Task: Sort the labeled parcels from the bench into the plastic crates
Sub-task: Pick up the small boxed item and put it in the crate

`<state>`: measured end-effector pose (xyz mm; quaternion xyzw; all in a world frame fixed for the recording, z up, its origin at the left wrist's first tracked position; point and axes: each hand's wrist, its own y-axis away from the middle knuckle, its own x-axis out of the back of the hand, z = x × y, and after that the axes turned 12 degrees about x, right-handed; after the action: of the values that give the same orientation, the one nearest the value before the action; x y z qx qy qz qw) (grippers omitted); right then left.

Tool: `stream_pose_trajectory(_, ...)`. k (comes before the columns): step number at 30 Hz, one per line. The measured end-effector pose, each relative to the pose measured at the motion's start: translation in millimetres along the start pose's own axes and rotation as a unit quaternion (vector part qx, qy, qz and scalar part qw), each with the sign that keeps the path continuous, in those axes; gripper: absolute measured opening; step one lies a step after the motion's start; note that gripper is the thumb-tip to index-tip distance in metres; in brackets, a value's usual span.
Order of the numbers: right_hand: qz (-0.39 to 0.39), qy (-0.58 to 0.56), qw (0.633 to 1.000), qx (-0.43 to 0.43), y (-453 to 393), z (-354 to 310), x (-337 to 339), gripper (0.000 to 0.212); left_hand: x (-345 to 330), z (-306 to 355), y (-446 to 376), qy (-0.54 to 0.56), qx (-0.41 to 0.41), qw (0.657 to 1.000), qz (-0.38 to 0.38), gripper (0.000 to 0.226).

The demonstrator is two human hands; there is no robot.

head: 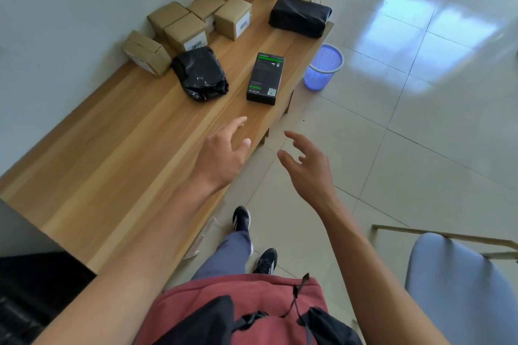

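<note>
Parcels [265, 78] lie beyond both empty hands [224, 152].

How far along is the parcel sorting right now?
Nothing shows as sorted; no crate is in view. Both the left hand and right hand are empty, reaching toward the black box. Left on the bench: that box, five cardboard boxes, two black-wrapped parcels.
</note>
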<state>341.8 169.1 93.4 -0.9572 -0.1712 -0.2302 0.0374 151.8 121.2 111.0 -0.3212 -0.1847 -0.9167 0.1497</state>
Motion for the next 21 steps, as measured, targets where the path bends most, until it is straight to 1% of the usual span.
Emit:
stream_pose_trajectory(4,-0.010,0.011,1.000,-0.012,-41,11,2,0.042,-10,2,-41,0.006,0.014,1.000,-0.003,0.050)
stream_pose_trajectory(8,-0.017,0.034,0.999,-0.020,-98,21,5,0.044,-17,2,-100,0.000,0.016,1.000,-0.014,0.051)
stream_pose_trajectory(13,-0.063,0.075,0.994,-0.043,-175,34,2,0.047,-14,4,-184,0.010,0.042,0.999,-0.002,0.050)
stream_pose_trajectory(17,-0.086,0.102,0.989,-0.062,-230,46,-3,0.048,-20,0,-236,0.028,0.086,0.996,-0.025,0.050)
stream_pose_trajectory(21,-0.116,0.111,0.981,-0.112,-264,72,-13,0.052,-30,-6,-278,0.064,0.161,0.984,-0.051,0.050)
